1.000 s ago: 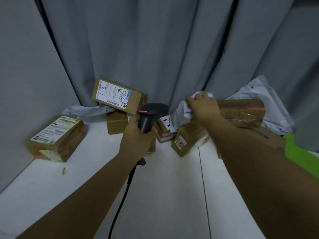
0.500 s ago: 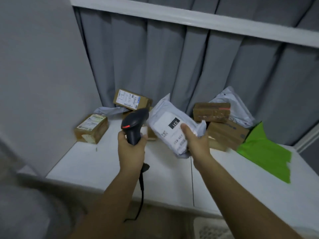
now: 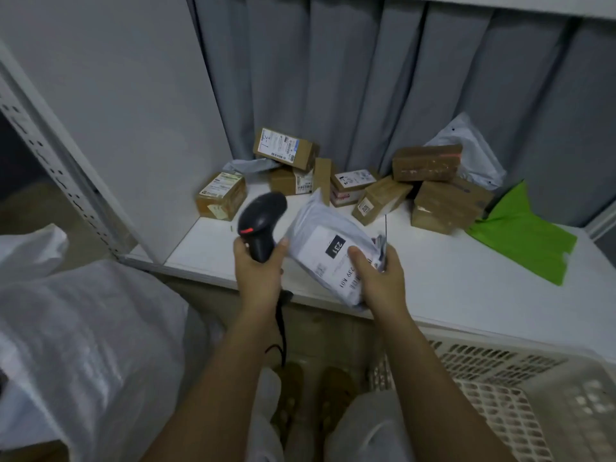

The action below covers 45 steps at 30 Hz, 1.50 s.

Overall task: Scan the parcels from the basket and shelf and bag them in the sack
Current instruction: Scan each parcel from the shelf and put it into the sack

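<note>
My left hand (image 3: pixel 258 271) grips a black barcode scanner (image 3: pixel 263 221) by its handle, head pointing up and right. My right hand (image 3: pixel 375 278) holds a grey poly-mailer parcel (image 3: pixel 328 243) with a white label and a black "231" tag, thumb on the label. Both are above the front edge of the white shelf (image 3: pixel 433 288). A white woven sack (image 3: pixel 86 345) bulges at the lower left. A cream perforated basket (image 3: pixel 500 388) sits at the lower right. Several brown cardboard parcels (image 3: pixel 443 198) lie at the back of the shelf.
A green mailer (image 3: pixel 523 235) lies on the shelf's right side, a grey mailer (image 3: pixel 473 151) leans on the curtain behind the boxes. A perforated white shelf upright (image 3: pixel 56 155) stands at left. The scanner cable (image 3: pixel 281 335) hangs down toward my feet.
My right hand lifted the grey mailer out of the pile and brought it toward me beside the scanner. The view pulled back and tilted down, revealing sack and basket.
</note>
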Each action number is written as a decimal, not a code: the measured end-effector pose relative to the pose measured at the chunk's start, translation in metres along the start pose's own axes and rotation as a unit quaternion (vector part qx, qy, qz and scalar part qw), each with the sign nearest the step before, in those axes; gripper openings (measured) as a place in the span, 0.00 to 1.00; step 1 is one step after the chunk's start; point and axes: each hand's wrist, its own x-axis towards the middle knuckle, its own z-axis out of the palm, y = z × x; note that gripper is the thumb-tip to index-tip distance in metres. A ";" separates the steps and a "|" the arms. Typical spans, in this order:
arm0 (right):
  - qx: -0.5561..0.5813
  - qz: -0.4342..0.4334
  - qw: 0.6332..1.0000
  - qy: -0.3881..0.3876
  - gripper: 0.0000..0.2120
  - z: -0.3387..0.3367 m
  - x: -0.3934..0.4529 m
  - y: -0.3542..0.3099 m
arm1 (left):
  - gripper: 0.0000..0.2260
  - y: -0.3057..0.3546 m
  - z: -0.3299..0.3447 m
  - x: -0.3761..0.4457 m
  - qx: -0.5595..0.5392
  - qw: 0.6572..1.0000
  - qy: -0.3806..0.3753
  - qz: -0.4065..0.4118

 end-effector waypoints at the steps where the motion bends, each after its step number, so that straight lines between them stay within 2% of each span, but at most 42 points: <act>1: -0.056 -0.037 0.998 -0.010 0.25 -0.005 0.001 0.000 | 0.18 0.000 -0.006 0.004 0.018 1.000 0.007 0.021; 3: -0.096 -0.049 0.992 -0.069 0.28 -0.013 0.001 -0.003 | 0.21 -0.003 -0.015 0.012 0.063 0.996 -0.028 0.057; 5: -0.087 -0.028 0.988 -0.123 0.29 -0.015 0.001 -0.005 | 0.22 -0.006 -0.020 0.016 0.096 0.987 -0.100 0.076; 8: -0.120 -0.031 0.982 -0.140 0.27 -0.014 0.003 -0.010 | 0.22 -0.007 -0.019 0.017 0.125 0.967 -0.203 0.084; 13: -0.139 -0.014 0.978 -0.157 0.25 -0.013 0.004 -0.014 | 0.21 -0.011 -0.018 0.019 0.169 0.952 -0.249 0.059; 16: -0.156 -0.011 0.976 -0.154 0.27 -0.011 0.004 -0.014 | 0.21 -0.014 -0.017 0.019 0.201 0.948 -0.242 0.054; 19: -0.176 -0.035 0.974 -0.137 0.34 -0.009 0.006 -0.009 | 0.19 -0.016 -0.016 0.019 0.192 0.960 -0.199 0.046; 23: -0.137 -0.069 0.988 -0.027 0.44 -0.002 0.009 -0.008 | 0.17 -0.013 -0.015 0.018 0.136 0.980 -0.143 0.024; 25: -0.049 -0.017 0.998 -0.024 0.52 0.001 0.011 -0.010 | 0.17 -0.010 -0.015 0.017 0.096 0.988 -0.119 0.007; 27: 0.080 0.077 0.989 -0.093 0.57 0.003 0.012 -0.007 | 0.18 -0.009 -0.014 0.017 0.057 0.992 -0.106 -0.022; 28: 0.120 0.110 0.978 -0.132 0.55 0.003 0.013 -0.006 | 0.17 -0.009 -0.014 0.018 0.038 0.993 -0.103 -0.037; 30: 0.132 0.120 0.967 -0.184 0.40 0.004 0.014 -0.003 | 0.16 -0.007 -0.015 0.018 0.007 0.993 -0.096 -0.061; 31: 0.117 0.111 0.967 -0.196 0.32 0.004 0.015 -0.002 | 0.16 -0.007 -0.016 0.018 -0.002 0.993 -0.091 -0.069; 33: 0.099 0.098 0.969 -0.206 0.26 0.005 0.018 0.001 | 0.16 -0.006 -0.019 0.017 -0.012 0.994 -0.076 -0.075; 35: 0.093 0.086 0.974 -0.186 0.25 0.006 0.022 0.003 | 0.14 -0.005 -0.021 0.017 -0.014 0.996 -0.059 -0.062; 38: 0.078 0.093 0.988 -0.095 0.28 0.007 0.031 0.011 | 0.15 -0.004 -0.023 0.018 0.033 0.999 -0.040 -0.005; 41: 0.062 0.117 0.991 -0.029 0.28 0.005 0.039 0.022 | 0.16 -0.006 -0.024 0.015 0.095 0.992 -0.065 0.042; 45: 0.031 0.124 0.992 -0.013 0.29 0.001 0.048 0.035 | 0.17 -0.016 -0.026 0.013 0.197 0.970 -0.119 0.078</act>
